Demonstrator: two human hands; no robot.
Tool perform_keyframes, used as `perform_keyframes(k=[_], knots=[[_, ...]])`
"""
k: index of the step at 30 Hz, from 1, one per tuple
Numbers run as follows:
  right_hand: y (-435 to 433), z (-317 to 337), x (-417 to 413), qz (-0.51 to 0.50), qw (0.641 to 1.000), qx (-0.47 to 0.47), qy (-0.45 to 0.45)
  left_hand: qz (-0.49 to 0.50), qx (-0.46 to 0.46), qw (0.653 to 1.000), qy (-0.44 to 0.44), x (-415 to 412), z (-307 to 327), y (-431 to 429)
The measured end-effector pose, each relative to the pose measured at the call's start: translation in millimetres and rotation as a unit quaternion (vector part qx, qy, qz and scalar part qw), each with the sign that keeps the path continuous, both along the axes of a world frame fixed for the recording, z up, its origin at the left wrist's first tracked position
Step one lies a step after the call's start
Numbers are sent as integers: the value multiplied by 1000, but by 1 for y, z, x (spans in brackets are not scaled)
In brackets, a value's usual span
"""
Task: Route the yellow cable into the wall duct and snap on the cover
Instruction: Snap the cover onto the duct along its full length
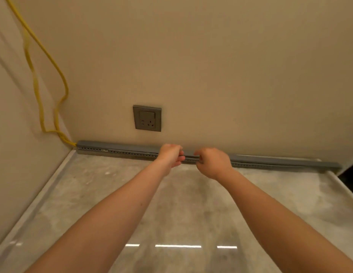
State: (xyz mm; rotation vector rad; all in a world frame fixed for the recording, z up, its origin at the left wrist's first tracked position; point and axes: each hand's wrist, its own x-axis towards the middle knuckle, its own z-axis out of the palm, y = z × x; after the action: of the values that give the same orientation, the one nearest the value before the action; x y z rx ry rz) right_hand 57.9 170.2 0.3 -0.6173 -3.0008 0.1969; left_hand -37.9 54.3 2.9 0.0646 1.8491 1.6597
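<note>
Over the worktop (93, 194), left hand (170, 154) and right hand (213, 162) sit side by side at twelve o'clock, each pinching the wall duct (122, 149) mid-length. Its long axis runs nine to three. The yellow cable (41, 117) enters at the nine o'clock end.

No legible text or signs (none anywhere)

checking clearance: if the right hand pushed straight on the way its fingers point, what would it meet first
The grey duct: the curled fingers of the right hand seem to pinch it, so there is no free travel. Behind it stands the wall.
</note>
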Motion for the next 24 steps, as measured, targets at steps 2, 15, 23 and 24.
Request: perform_keyframes(k=[2, 15, 23, 24], knots=[[34, 3, 24, -2, 1000, 6, -7, -15, -15, 998, 58, 21, -3, 31], [223, -15, 137, -28, 997, 10, -67, -218, -240, 835, 446, 112, -50, 185], [287, -29, 146, -42, 990, 67, -121, -268, -323, 753, 508, 107, -62, 227], [292, -30, 147, -40, 988, 78, -125, -268, -327, 745, 517, 106, -64, 229]])
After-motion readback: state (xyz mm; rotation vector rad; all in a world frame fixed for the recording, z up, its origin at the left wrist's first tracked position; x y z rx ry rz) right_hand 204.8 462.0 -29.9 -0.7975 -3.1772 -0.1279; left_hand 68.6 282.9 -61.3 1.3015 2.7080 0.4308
